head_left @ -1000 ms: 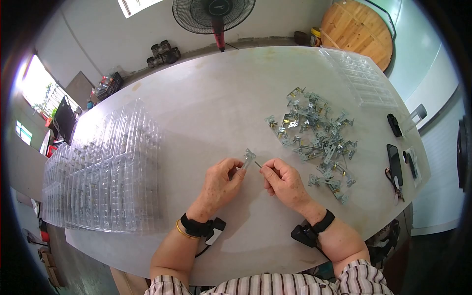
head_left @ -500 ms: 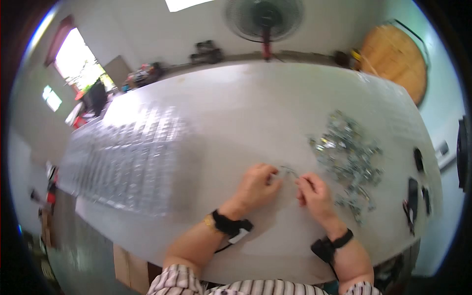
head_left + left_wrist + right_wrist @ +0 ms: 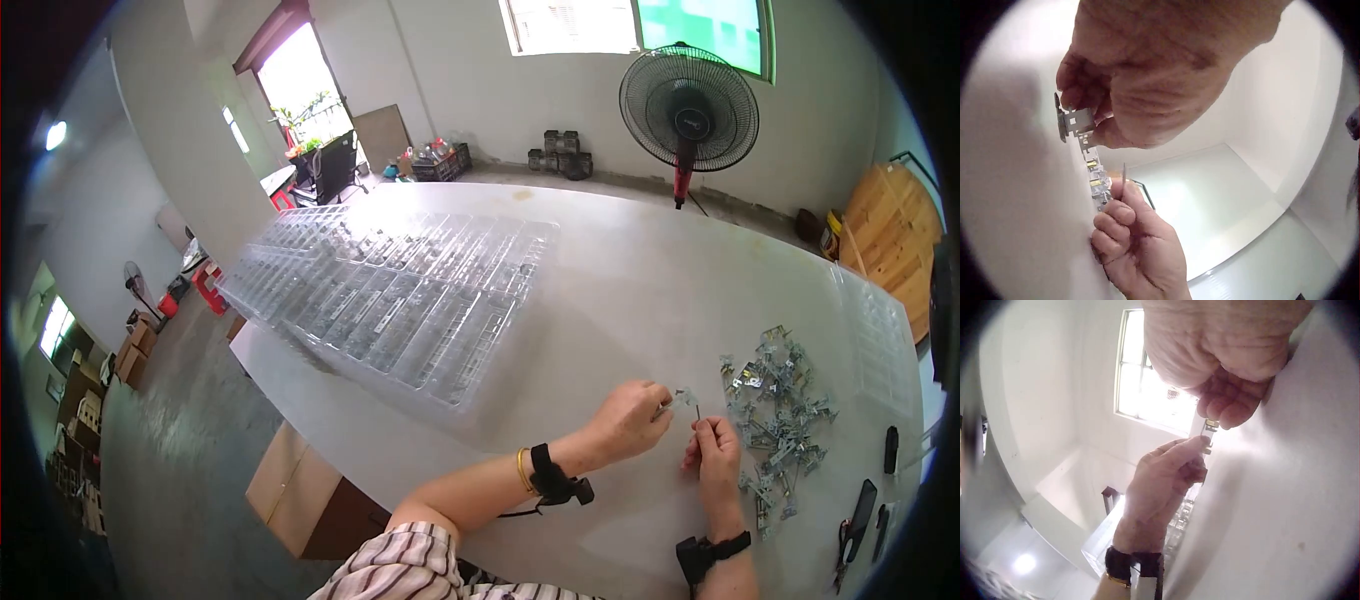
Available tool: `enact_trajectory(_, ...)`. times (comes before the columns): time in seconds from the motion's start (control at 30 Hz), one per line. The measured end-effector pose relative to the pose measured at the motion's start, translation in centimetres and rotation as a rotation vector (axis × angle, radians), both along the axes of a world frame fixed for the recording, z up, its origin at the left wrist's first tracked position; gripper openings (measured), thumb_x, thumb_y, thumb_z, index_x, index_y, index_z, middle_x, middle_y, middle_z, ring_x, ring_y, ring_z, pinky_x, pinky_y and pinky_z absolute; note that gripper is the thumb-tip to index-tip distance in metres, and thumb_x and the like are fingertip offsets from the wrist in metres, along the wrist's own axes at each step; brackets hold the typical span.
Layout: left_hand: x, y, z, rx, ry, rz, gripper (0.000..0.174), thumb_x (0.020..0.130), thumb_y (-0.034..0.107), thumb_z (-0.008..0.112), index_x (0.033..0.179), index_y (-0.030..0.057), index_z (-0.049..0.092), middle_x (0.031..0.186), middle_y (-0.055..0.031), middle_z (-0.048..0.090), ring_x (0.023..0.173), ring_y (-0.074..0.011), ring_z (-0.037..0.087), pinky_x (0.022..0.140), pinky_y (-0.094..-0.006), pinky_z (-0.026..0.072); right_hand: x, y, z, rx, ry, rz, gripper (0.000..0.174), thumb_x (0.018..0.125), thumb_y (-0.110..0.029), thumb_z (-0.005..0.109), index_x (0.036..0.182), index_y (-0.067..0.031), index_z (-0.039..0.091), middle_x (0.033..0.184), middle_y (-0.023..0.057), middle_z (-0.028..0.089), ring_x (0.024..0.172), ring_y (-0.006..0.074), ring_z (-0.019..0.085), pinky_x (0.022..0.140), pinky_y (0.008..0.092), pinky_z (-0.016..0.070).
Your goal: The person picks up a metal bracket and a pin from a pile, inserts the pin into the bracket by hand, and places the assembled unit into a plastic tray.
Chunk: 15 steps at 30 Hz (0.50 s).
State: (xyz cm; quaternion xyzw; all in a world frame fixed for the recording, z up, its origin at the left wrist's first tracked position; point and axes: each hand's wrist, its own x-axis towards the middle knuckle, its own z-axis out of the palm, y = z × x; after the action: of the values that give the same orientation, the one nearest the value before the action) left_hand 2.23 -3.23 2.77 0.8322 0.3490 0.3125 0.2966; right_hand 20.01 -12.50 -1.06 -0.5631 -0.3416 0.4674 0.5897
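Note:
My left hand [image 3: 630, 420] pinches a small grey metal bracket [image 3: 1077, 120] with square cutouts and a flat cross plate at its end. Facing it close on the right, my right hand [image 3: 718, 455] holds a thin metal pin [image 3: 1124, 172] between thumb and forefinger, its tip pointing up near the bracket. The other right fingers are curled in toward the palm. Both hands are over the table [image 3: 590, 330], left of a loose pile of similar metal brackets [image 3: 785, 410], some with brass-coloured parts.
Clear plastic compartment trays [image 3: 400, 320], filled with parts, are stacked on the table's left. Another clear tray [image 3: 875, 330] lies at the far right. Scissors [image 3: 843, 555], a dark flat object [image 3: 860, 520] and a black object [image 3: 891, 450] lie near the right edge. A fan [image 3: 690, 120] stands behind the table.
The head view has swung left, so the hands and pile appear farther right and the trays nearer the middle. Both hands keep their holds on the bracket and the pin.

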Motion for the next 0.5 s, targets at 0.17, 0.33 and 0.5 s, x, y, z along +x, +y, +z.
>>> enact_trajectory(0.17,-1.3,-2.0,4.1,0.078,0.006,-0.059,0.019,0.089,0.015,0.066,0.094,-0.0032,0.067,0.088,-0.0172,0.067,0.080,-0.0360,0.064,0.073,-0.0444,0.0516,-0.1,-0.2,0.4,0.033,0.042,-0.010,0.018,0.105,-0.021,0.055,0.099,-0.0037,0.058,0.070,0.0005,0.054,0.055,0.0093,0.051,0.048,0.0250,0.0459)
enact_trajectory(0.33,-3.1,-2.7,7.9,0.142,0.031,-0.031,0.019,0.090,0.014,0.066,0.097,-0.0026,0.067,0.087,-0.0169,0.067,0.079,-0.0356,0.065,0.073,-0.0425,0.0522,0.2,-0.1,0.3,0.060,0.094,-0.027,0.018,0.104,-0.020,0.054,0.099,-0.0032,0.057,0.070,0.0008,0.054,0.054,0.0094,0.051,0.048,0.0259,0.0458)
enact_trajectory(0.5,-5.8,-0.8,12.1,0.100,0.038,0.045,0.022,0.090,0.015,0.069,0.102,-0.0035,0.068,0.083,-0.0168,0.069,0.074,-0.0252,0.067,0.070,-0.0346,0.0536,0.3,0.1,-0.4,0.048,0.077,-0.010,0.018,0.104,-0.021,0.054,0.098,-0.0038,0.058,0.070,0.0009,0.055,0.054,0.0099,0.051,0.048,0.0263,0.0459)
